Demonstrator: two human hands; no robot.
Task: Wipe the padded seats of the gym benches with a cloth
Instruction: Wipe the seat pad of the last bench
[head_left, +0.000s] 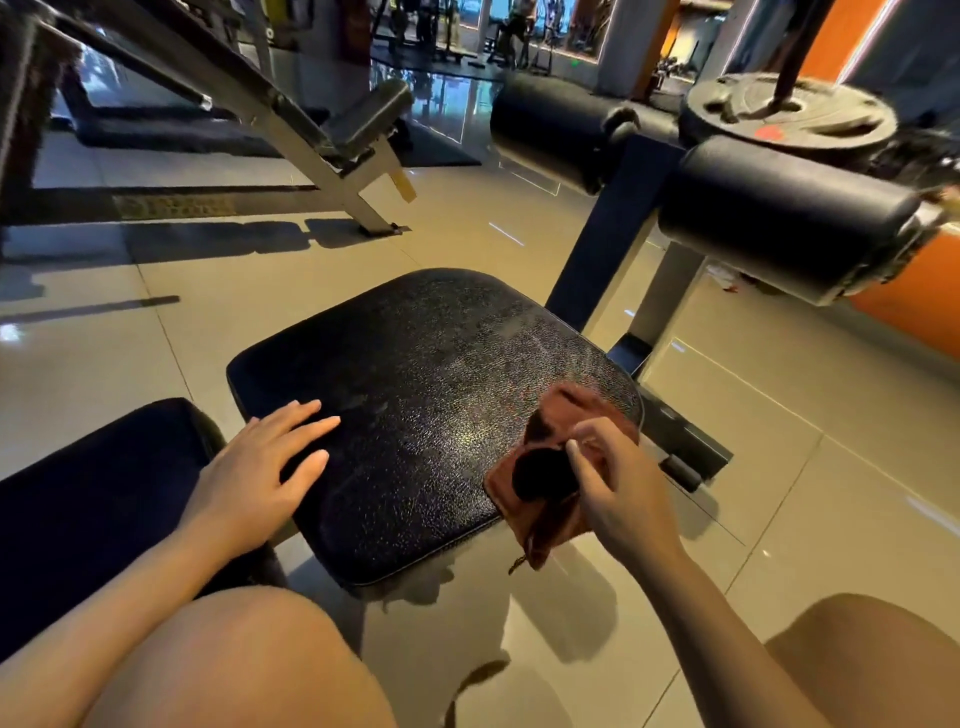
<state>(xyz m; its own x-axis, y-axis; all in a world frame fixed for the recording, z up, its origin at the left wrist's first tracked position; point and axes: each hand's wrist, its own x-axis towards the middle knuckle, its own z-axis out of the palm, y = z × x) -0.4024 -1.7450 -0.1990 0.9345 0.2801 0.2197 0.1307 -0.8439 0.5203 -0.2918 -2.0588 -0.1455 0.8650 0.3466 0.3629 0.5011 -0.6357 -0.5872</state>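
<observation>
**Both hands on seat pad, cloth at right edge**

Bare knees (244, 660) fill the bottom of the view, forearms reaching forward over them. Brown cloth (550, 499) lies bunched on the right near corner of the black padded seat (415, 415), part hanging over the edge. Right hand (618, 483): grip closed on the cloth, fingers curled, thumb pinching a fold, wrist bent down. Left hand (260, 467): grip open, fingers straight and spread, palm flat on the seat's left near side. Seat surface speckled and shiny. Second dark pad (104, 493) just left. Roller pads (779, 228) and a weight plate (789, 111) stand beyond, over tiled floor (779, 467).
</observation>
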